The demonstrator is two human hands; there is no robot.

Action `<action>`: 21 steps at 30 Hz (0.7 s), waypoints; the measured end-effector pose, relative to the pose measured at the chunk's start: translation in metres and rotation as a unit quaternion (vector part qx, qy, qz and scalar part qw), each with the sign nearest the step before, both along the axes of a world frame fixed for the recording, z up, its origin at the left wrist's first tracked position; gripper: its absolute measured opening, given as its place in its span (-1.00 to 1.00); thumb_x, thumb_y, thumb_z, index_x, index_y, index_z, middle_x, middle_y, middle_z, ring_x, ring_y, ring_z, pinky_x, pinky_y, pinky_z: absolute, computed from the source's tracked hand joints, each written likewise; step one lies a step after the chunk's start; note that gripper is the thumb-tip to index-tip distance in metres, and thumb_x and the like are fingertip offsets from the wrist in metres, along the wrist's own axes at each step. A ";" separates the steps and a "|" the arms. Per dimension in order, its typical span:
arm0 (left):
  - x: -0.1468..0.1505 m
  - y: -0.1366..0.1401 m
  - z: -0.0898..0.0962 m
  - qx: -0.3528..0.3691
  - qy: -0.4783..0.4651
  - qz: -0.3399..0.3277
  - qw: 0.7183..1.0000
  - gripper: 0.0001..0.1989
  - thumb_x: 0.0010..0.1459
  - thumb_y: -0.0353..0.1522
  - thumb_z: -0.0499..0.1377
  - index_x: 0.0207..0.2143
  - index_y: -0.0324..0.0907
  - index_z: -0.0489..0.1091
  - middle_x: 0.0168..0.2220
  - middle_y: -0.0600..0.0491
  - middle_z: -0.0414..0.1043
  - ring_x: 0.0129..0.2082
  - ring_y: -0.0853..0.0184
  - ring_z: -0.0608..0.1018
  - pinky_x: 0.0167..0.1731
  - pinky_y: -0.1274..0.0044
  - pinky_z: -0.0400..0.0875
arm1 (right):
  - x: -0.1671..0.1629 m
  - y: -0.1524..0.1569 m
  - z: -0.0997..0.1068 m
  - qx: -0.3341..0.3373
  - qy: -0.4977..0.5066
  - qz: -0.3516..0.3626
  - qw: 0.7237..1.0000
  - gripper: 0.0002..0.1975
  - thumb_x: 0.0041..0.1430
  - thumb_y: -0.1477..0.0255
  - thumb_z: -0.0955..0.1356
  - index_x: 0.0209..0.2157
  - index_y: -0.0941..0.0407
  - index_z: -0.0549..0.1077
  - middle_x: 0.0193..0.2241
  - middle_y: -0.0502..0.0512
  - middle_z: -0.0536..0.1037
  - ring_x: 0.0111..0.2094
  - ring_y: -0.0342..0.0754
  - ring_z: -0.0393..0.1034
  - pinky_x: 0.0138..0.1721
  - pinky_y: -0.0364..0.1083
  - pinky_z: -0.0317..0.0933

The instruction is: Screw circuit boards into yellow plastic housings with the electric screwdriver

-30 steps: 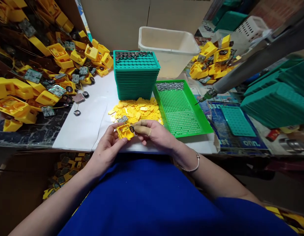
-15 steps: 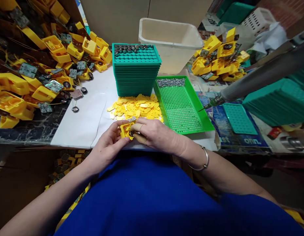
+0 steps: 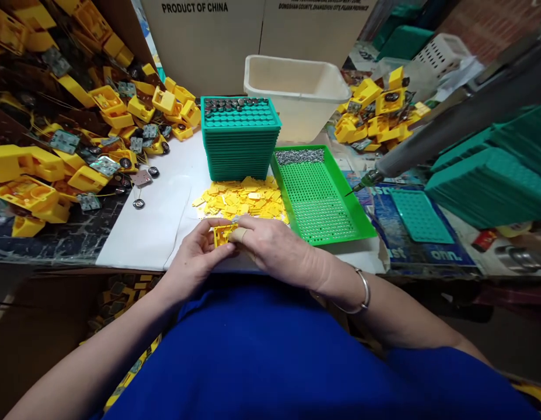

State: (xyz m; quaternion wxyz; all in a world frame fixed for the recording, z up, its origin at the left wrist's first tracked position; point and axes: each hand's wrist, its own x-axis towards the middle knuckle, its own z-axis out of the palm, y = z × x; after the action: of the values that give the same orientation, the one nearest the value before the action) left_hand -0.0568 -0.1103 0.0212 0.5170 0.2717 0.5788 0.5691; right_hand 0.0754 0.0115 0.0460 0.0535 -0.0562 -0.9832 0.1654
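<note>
Close to the table's front edge, my left hand (image 3: 200,249) is closed around a small yellow plastic housing (image 3: 221,234), its open side facing up. My right hand (image 3: 268,242), with covers on the fingertips, pinches at the housing's right side. Its fingers hide what they press on there; a bit of a grey part shows at the top of the housing. Just beyond my hands lies a heap of flat yellow plastic pieces (image 3: 241,198). Behind the heap stands a stack of teal trays (image 3: 241,149), with round metal button-like parts on the top tray.
A green perforated tray (image 3: 318,201) holds small screws (image 3: 300,156) at its far end. From the right, an electric screwdriver (image 3: 377,175) points over it. Yellow housings with circuit boards (image 3: 106,108) pile up at left. A translucent bin (image 3: 296,87) stands behind.
The view has tipped up a little, so print on the cartons now shows. My right fingers have shifted over the housing and cover the dark round part seen inside it before.
</note>
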 end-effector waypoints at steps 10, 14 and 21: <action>-0.004 -0.004 0.013 0.022 -0.125 0.012 0.992 -0.56 -0.02 -0.43 0.37 -0.10 -0.17 0.30 -0.31 0.02 0.57 -0.31 0.29 0.64 -0.40 0.64 0.51 | 0.022 0.012 -0.034 -0.084 0.370 -0.085 0.921 -0.74 0.20 0.58 0.34 -0.06 0.12 0.42 -0.16 0.16 0.48 -0.14 -0.08 0.45 -0.15 -0.07 0.44; -0.010 -0.005 0.017 -0.004 -0.215 -0.035 0.976 -0.57 -0.04 -0.48 0.35 -0.11 -0.19 0.31 -0.33 -0.06 0.60 -0.39 0.33 0.64 -0.49 0.71 0.47 | 0.019 0.019 -0.041 0.012 0.394 -0.021 0.919 -0.66 0.19 0.56 0.35 -0.01 0.10 0.32 0.02 0.26 0.40 0.07 0.03 0.37 -0.01 0.07 0.45; -0.018 -0.008 0.020 -0.012 -0.343 -0.155 0.926 -0.66 -0.07 -0.46 0.30 -0.18 -0.19 0.37 -0.37 -0.09 0.60 -0.55 0.34 0.62 -0.68 0.75 0.39 | 0.020 0.023 -0.030 0.127 0.426 0.085 0.892 -0.79 0.31 0.57 0.22 -0.06 0.17 0.37 -0.07 0.24 0.47 0.01 -0.04 0.43 -0.06 -0.03 0.50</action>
State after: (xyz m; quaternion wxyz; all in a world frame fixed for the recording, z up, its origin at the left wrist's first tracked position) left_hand -0.0751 -0.1179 0.0414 0.7689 0.1397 0.3236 0.5334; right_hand 0.0953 0.0343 0.0155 0.4591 0.1111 -0.8800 0.0508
